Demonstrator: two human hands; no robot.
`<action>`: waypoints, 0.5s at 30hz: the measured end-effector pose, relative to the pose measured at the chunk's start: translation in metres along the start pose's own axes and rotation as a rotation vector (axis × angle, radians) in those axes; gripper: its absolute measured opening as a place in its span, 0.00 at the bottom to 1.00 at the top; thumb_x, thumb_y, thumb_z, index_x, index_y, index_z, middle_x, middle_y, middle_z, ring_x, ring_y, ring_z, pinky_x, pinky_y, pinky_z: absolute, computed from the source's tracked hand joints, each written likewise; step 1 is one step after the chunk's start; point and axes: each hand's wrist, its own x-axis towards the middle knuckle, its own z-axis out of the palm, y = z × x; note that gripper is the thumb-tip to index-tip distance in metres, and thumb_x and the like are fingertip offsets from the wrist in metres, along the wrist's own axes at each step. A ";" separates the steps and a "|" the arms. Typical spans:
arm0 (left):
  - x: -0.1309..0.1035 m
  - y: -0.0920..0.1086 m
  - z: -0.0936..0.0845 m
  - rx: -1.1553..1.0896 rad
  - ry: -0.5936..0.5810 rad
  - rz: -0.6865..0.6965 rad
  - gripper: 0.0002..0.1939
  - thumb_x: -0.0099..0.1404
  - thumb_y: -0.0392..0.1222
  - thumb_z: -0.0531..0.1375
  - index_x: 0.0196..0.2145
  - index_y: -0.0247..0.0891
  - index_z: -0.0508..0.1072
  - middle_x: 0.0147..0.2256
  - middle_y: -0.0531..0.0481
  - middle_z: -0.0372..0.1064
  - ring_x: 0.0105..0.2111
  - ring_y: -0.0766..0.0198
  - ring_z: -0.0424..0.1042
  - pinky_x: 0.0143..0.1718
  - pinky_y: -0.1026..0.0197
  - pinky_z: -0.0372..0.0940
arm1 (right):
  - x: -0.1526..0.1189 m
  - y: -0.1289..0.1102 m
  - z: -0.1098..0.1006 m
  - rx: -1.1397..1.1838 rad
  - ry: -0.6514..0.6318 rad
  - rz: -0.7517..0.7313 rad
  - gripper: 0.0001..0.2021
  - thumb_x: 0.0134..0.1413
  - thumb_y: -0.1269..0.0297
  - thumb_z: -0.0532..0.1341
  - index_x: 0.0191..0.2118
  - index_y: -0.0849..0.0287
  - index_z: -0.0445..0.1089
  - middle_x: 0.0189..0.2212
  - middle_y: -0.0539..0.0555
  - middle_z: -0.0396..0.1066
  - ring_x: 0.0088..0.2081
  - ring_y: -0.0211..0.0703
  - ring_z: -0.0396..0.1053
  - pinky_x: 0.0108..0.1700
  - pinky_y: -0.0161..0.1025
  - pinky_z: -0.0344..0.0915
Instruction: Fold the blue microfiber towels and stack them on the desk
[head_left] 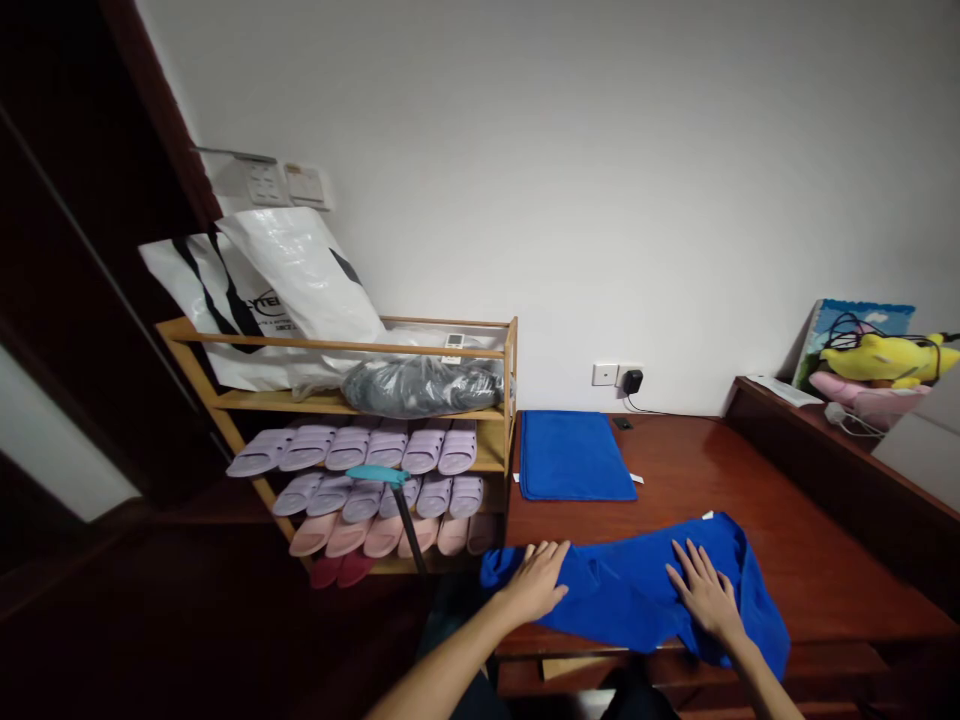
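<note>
A crumpled blue cloth lies across the front of the reddish-brown table, with part of it hanging over the front edge. On its left end rests my left hand, palm down, fingers slightly bent and apart. My right hand lies flat with spread fingers on the cloth's right part. Behind them, against the wall, sits a neatly folded blue cloth with small white tags at its sides.
Left of the table stands a wooden shoe rack with rows of slippers and white bags on top. A charger is plugged into the wall. A yellow plush toy sits on the raised ledge at right.
</note>
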 end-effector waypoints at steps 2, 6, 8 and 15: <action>0.007 0.003 0.005 0.015 0.019 0.008 0.25 0.58 0.34 0.56 0.54 0.41 0.63 0.50 0.42 0.63 0.52 0.51 0.60 0.55 0.46 0.51 | 0.004 0.006 -0.002 0.004 -0.015 0.010 0.29 0.58 0.48 0.43 0.65 0.45 0.47 0.66 0.49 0.44 0.66 0.47 0.38 0.61 0.54 0.44; 0.003 0.015 -0.016 0.026 0.048 0.084 0.15 0.57 0.29 0.55 0.41 0.42 0.69 0.43 0.49 0.65 0.46 0.58 0.63 0.51 0.55 0.55 | 0.012 0.013 -0.004 -0.064 -0.063 0.047 0.29 0.59 0.49 0.42 0.65 0.46 0.46 0.67 0.48 0.40 0.66 0.47 0.36 0.61 0.54 0.44; -0.012 0.023 -0.035 0.070 0.023 0.188 0.13 0.56 0.30 0.57 0.39 0.42 0.68 0.40 0.51 0.65 0.43 0.60 0.63 0.50 0.57 0.55 | 0.016 0.015 -0.003 -0.104 -0.079 0.046 0.28 0.59 0.50 0.42 0.65 0.44 0.46 0.67 0.47 0.40 0.66 0.47 0.35 0.61 0.54 0.44; -0.090 0.022 -0.018 0.388 -0.160 0.562 0.07 0.64 0.44 0.57 0.33 0.40 0.72 0.38 0.48 0.70 0.44 0.56 0.65 0.53 0.55 0.50 | 0.027 0.022 0.002 -0.061 -0.089 0.108 0.30 0.59 0.47 0.40 0.66 0.45 0.41 0.67 0.47 0.38 0.67 0.45 0.34 0.61 0.53 0.44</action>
